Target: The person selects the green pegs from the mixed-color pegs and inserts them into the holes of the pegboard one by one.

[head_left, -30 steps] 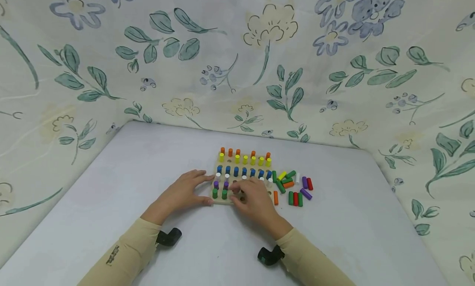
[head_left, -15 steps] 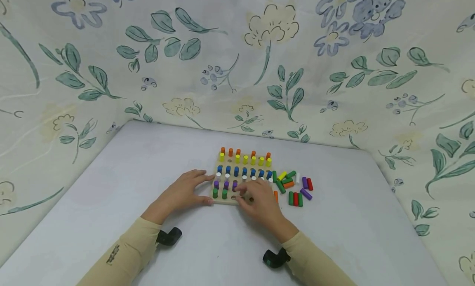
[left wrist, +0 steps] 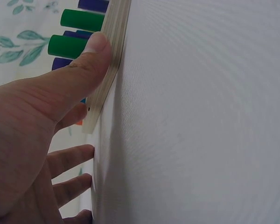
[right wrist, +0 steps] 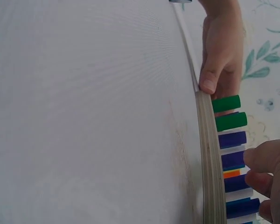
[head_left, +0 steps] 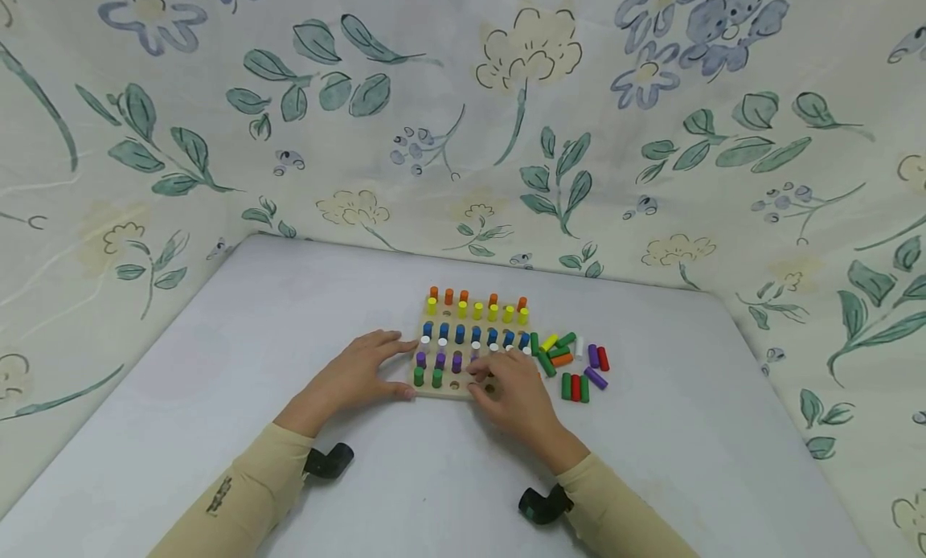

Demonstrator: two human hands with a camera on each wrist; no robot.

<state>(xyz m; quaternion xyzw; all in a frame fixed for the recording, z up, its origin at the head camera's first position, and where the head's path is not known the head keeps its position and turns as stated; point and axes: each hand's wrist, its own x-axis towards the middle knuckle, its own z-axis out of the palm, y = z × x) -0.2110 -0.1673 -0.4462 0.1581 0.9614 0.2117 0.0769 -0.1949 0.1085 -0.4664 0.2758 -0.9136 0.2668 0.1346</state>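
Note:
A light wooden peg board [head_left: 437, 394] holds upright coloured pegs in rows. In the head view, my left hand [head_left: 362, 373] rests at its near left corner, thumb along the edge and fingers extended. The left wrist view shows the left thumb [left wrist: 86, 63] against the board's edge beside a green peg [left wrist: 67, 45]. My right hand [head_left: 515, 393] hovers over the near rows, just right of a purple peg [head_left: 456, 363]. In the right wrist view, its thumb [right wrist: 261, 156] meets the top of a purple peg [right wrist: 232, 160]. Thumb and finger tips stand apart, with no peg visible between them.
Loose pegs lie on the white table [head_left: 687, 429] right of the board, among them an orange peg [head_left: 562, 360], a purple peg [head_left: 596, 378] and a red peg [head_left: 575, 387]. A floral cloth [head_left: 434, 140] hangs behind the table.
My right hand has shifted right along the near rows, uncovering the third purple peg. It now hides a loose orange peg beside the board. My left hand has stayed put.

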